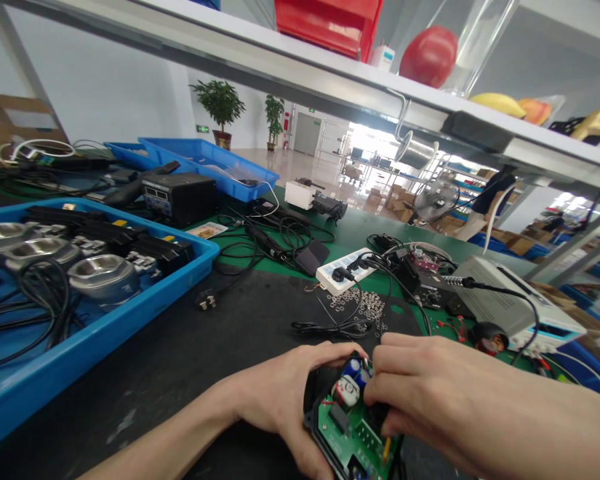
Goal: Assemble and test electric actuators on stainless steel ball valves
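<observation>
A green circuit board (pixel 333 433) sits in an open black housing (pixel 310 421) at the bottom middle of the head view. On it are blue capacitors, a white round part, a dark relay-like block and a white pin connector. My left hand (pixel 280 393) grips the housing from the left, thumb along its near side and fingers round the far edge. My right hand (pixel 420 387) is closed, its fingertips bent down over the board's right side. Whatever the right fingertips pinch is hidden behind them.
At left, a blue tray (pixel 180 297) holds metal cups, black parts and cables. A white power strip (pixel 337 279) with plugs stands ahead, beside scattered small nuts (pixel 365 307) and a cable. A soldering iron holder (pixel 460 282) and bench instrument (pixel 510 300) are at right. A shelf (pixel 330 60) crosses above.
</observation>
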A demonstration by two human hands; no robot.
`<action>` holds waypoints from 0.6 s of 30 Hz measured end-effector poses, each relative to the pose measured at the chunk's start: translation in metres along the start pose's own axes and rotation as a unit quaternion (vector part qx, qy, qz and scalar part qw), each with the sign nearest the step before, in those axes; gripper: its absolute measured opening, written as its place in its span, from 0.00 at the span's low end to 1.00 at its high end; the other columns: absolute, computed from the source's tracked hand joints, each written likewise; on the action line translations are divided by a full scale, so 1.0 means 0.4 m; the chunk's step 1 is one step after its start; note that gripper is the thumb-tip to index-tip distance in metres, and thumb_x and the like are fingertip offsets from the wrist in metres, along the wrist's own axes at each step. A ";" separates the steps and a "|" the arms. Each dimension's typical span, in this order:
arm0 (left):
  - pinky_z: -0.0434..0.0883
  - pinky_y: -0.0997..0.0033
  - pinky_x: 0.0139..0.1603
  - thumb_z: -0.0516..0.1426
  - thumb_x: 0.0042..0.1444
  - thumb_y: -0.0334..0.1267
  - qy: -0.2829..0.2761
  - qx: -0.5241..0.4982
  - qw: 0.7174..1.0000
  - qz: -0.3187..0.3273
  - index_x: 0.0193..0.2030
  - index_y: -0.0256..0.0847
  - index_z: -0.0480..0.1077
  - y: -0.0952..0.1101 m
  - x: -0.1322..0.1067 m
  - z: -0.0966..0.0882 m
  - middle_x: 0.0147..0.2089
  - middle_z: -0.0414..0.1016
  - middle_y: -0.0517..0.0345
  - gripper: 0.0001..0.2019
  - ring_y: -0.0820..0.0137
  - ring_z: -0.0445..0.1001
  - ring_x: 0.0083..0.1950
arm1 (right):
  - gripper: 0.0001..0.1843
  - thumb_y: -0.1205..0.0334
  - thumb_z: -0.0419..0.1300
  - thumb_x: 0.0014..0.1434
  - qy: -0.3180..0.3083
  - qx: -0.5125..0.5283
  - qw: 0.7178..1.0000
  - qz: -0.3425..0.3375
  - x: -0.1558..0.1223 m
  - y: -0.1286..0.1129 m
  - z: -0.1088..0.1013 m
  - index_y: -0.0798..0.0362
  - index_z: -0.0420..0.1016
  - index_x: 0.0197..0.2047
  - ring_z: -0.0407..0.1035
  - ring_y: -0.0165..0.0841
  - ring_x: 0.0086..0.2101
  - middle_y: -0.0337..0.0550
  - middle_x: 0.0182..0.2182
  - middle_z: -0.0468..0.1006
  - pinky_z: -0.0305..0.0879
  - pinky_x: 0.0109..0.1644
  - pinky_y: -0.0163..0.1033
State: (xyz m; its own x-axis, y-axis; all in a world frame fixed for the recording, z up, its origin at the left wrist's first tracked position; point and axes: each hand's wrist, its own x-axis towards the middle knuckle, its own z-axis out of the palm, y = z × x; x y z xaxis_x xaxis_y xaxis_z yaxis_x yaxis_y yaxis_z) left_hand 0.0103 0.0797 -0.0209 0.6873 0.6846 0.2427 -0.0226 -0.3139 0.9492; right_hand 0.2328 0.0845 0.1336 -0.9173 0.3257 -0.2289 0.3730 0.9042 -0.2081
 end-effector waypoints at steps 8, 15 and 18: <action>0.70 0.62 0.67 0.80 0.22 0.43 -0.004 0.006 1.000 -0.010 0.68 0.46 0.64 -0.001 0.000 -0.004 0.63 0.75 0.55 0.60 0.53 0.74 0.63 | 0.09 0.62 0.58 0.70 -0.014 -0.006 0.999 0.029 -0.003 -0.010 -0.007 0.53 0.81 0.44 0.75 0.31 0.47 0.45 0.43 0.80 0.70 0.57 0.33; 0.63 0.57 0.73 0.80 0.19 0.41 0.007 0.023 1.000 -0.018 0.72 0.48 0.62 -0.004 -0.001 -0.005 0.66 0.73 0.55 0.66 0.51 0.73 0.65 | 0.11 0.67 0.57 0.69 -0.005 0.015 1.000 0.012 0.010 -0.025 -0.013 0.55 0.82 0.47 0.75 0.33 0.48 0.47 0.43 0.81 0.67 0.62 0.35; 0.63 0.57 0.73 0.80 0.20 0.42 0.007 0.038 0.999 -0.020 0.73 0.47 0.61 -0.010 -0.005 -0.006 0.65 0.74 0.55 0.66 0.50 0.72 0.66 | 0.11 0.68 0.58 0.68 -0.006 0.030 1.000 -0.005 0.012 -0.022 -0.012 0.54 0.82 0.48 0.75 0.33 0.49 0.46 0.43 0.81 0.67 0.64 0.35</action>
State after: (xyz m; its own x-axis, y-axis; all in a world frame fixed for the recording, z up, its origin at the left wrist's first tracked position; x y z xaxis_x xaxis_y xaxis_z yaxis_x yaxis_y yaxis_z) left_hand 0.0073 0.0813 -0.0246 0.6762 0.7066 0.2084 0.0601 -0.3348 0.9404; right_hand 0.2245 0.0794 0.1388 -0.9195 0.3124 -0.2387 0.3714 0.8893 -0.2668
